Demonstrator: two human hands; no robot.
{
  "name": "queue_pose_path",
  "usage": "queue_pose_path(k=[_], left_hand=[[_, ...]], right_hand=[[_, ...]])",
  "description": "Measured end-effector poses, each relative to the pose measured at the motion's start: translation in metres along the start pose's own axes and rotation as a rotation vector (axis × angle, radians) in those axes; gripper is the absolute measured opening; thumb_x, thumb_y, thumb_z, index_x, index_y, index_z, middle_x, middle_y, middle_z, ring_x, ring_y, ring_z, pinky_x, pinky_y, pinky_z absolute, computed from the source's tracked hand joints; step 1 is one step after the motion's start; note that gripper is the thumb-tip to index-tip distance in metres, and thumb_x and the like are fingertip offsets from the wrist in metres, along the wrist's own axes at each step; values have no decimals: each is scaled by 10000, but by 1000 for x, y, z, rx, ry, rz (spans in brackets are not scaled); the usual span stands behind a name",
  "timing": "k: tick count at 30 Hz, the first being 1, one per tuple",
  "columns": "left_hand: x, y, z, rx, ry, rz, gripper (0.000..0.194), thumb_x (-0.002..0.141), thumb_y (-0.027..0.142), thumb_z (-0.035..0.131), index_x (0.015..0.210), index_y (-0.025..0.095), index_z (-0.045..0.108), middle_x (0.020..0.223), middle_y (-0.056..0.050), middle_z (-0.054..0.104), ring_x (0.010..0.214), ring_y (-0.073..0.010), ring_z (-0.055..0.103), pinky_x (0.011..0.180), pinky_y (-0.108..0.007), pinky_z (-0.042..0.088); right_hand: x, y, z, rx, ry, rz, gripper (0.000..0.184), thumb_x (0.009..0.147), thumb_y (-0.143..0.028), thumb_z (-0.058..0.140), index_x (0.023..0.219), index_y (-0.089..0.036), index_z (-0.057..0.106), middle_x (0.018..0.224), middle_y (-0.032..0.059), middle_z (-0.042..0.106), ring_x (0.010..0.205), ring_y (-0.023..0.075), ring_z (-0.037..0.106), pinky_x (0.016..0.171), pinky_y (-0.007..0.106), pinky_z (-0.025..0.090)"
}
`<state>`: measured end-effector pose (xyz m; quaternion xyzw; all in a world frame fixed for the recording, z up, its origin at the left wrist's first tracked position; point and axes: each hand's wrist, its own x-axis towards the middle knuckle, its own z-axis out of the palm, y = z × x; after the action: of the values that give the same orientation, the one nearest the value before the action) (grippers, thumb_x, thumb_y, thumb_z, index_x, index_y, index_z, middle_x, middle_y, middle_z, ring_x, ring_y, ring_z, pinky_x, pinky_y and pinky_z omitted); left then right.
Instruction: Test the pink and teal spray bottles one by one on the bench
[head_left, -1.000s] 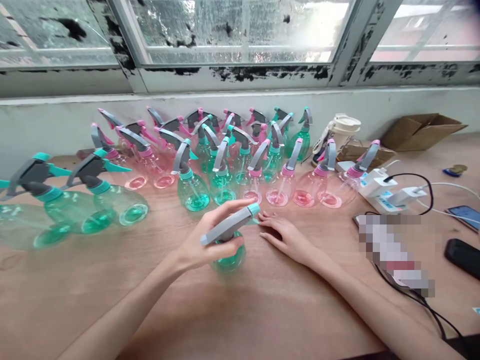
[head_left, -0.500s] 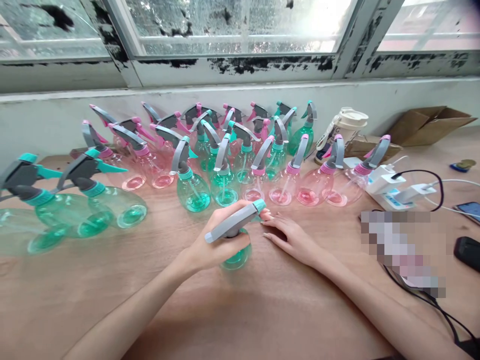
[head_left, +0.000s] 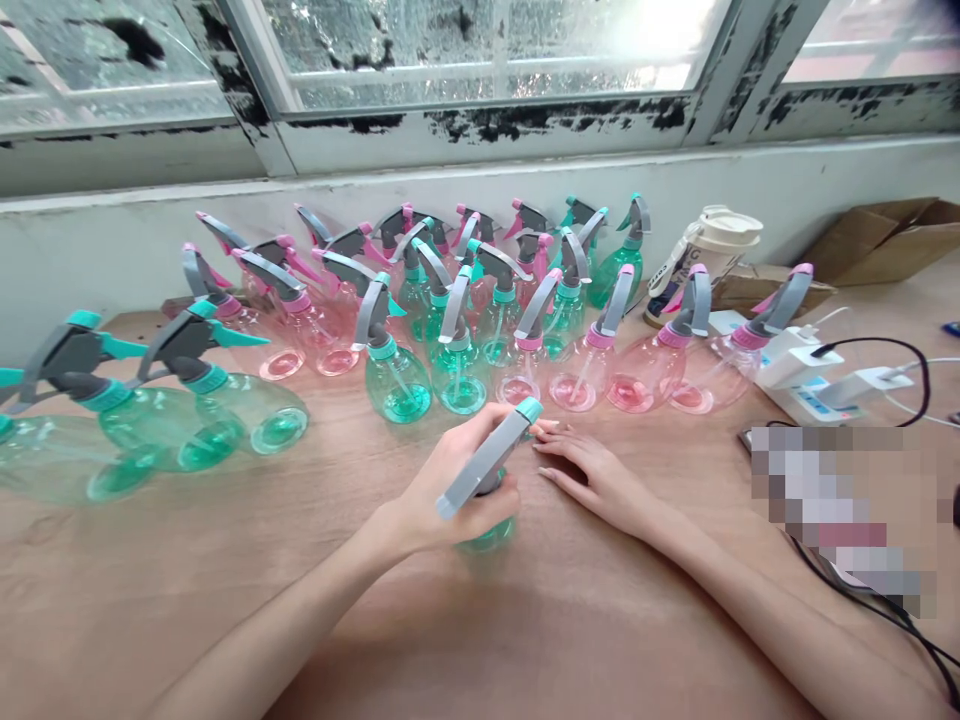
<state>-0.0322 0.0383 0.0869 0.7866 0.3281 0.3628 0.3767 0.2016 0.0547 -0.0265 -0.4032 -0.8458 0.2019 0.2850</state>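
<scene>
My left hand [head_left: 433, 492] is wrapped around the neck of a green spray bottle [head_left: 491, 460] with a grey and teal trigger head. The bottle's head slants up and to the right, and most of its body is hidden behind the hand. Beside it, my right hand [head_left: 596, 475] lies palm down on the wooden table [head_left: 420, 630], fingers stretched out and its tips close to the bottle's nozzle. Just beyond my hands stand a green spray bottle [head_left: 461, 380] and a pink spray bottle [head_left: 583, 375], part of a front row.
Several more pink and green spray bottles crowd toward the wall, with green spray bottles [head_left: 199, 420] at the left. To the right are a lidded cup [head_left: 709, 255], a cardboard box [head_left: 874, 240], a power strip with chargers [head_left: 802, 385], and cables. A window [head_left: 487, 60] runs along the back.
The camera view has turned a little left, so the scene sits further right. The spray bottle's head in my left hand now slants more steeply. My right hand stays on the table.
</scene>
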Motion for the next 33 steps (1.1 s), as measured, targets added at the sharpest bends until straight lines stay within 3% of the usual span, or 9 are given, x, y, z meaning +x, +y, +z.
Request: queue_pose_path(k=[4,10,14,18,23,28,33], left_hand=[[-5,-2,4,-7,87,25,264,786,149,554,1046,199,560,899,-47,630,751,-166,621,679,-291,530],[-11,-2,8,15,176,12,36,885,219,540,890,185,531,763,-21,623,619,-128,596,565,-246,474],[-10,1,6,49,182,23,42,885,219,526,892,181,544,776,-25,627,628,-131,596,580,-246,477],[-7,3,7,83,166,6,217,856,205,518,1064,186,578,930,-46,657,584,-114,560,627,-272,499],[-9,3,14,151,268,13,357,834,154,510,1185,188,564,1115,-97,642,886,-197,626,869,-365,517],[-12,-1,17,112,251,23,409,841,134,507,1239,209,560,1109,-88,643,765,-159,599,841,-367,542],[-11,-5,16,89,246,66,420,839,125,507,1244,218,570,1105,-90,637,855,-187,623,866,-380,553]], right_hand=[[0,-1,-1,5,-9,4,301,960,-336,535,1242,-256,602,1376,77,615,1353,268,488,1147,534,364],[0,-1,-1,6,-17,16,315,960,-337,534,1256,-249,600,1396,94,597,1355,271,485,1153,540,353],[0,-1,-1,10,-20,17,317,961,-333,535,1256,-240,601,1396,98,596,1352,269,489,1156,533,349],[0,0,-1,14,-21,9,312,958,-331,539,1249,-241,604,1380,98,610,1351,271,490,1150,538,357],[0,0,-1,11,-12,4,315,954,-329,546,1255,-255,604,1388,99,603,1344,281,498,1140,550,367],[0,-1,-2,11,-10,1,318,951,-330,550,1256,-262,606,1383,94,607,1338,286,504,1141,558,363],[0,-1,-2,8,-26,13,321,958,-338,538,1261,-254,599,1399,93,593,1355,282,484,1155,557,344]])
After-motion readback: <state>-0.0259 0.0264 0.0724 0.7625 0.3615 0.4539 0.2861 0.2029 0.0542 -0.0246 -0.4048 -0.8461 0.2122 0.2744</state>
